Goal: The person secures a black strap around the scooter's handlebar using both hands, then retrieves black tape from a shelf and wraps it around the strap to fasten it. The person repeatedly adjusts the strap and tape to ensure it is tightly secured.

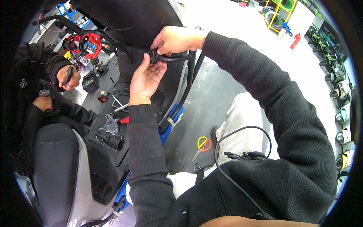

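My right hand (pixel 176 39) reaches in from the right, its thumb and fingers pinched on a small black fitting (pixel 153 56) at the end of a black tube bar (pixel 174 58). From below, my left hand (pixel 146 80) is turned palm up, its thumb and curled fingertips closed about the same fitting. The bar joins a black tubular frame (pixel 192 72) beside a large dark panel (pixel 145 22). My fingers hide part of the fitting, so its exact kind cannot be told.
At the left, another person's hand (pixel 69 78) holds a small black object; their other hand (pixel 42 103) holds a phone. A scooter seat (pixel 56 151) stands at lower left. Tools, a black bin (pixel 90 82) and red round parts (pixel 90 45) lie beyond. Scissors (pixel 202 146) lie on the floor.
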A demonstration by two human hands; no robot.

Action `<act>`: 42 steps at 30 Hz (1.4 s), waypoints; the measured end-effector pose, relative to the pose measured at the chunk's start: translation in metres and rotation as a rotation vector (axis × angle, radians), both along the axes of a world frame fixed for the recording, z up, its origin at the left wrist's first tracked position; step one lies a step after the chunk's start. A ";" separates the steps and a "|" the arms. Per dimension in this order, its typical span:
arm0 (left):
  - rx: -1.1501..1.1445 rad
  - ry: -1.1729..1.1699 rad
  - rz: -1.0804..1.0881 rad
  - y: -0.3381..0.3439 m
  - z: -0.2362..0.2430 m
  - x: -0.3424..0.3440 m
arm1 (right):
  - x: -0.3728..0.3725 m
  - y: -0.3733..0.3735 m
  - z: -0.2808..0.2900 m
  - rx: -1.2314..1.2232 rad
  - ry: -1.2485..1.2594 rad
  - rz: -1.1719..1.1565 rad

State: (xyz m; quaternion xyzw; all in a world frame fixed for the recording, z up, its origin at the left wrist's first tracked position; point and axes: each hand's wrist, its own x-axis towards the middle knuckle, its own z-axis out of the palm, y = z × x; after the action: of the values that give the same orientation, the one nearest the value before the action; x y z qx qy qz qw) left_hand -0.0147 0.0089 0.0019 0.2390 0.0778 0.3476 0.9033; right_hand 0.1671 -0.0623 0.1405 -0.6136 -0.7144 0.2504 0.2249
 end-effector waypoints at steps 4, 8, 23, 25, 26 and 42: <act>-0.012 -0.019 -0.012 -0.001 -0.004 0.000 | 0.003 0.005 -0.004 -0.020 -0.008 0.012; -0.002 -0.037 -0.044 0.000 -0.006 0.002 | 0.008 0.008 -0.009 0.100 -0.160 0.077; 0.164 -0.497 -0.006 -0.012 -0.019 0.029 | -0.150 -0.012 0.018 0.655 -0.191 0.294; 0.163 -0.339 0.025 -0.011 -0.017 0.029 | -0.178 0.006 0.016 0.726 -0.099 0.280; 0.110 -0.288 0.047 -0.011 -0.016 0.029 | -0.187 0.015 0.016 0.703 -0.062 0.246; 0.056 -0.189 -0.014 -0.010 -0.011 0.027 | -0.179 0.049 -0.031 0.185 0.762 0.019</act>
State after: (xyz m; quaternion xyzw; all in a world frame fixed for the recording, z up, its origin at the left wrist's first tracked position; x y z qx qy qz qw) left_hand 0.0127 -0.0010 -0.0093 0.2310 -0.0191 0.3644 0.9019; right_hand -0.0124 -0.0135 0.1092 -0.4472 -0.6050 0.3968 0.5258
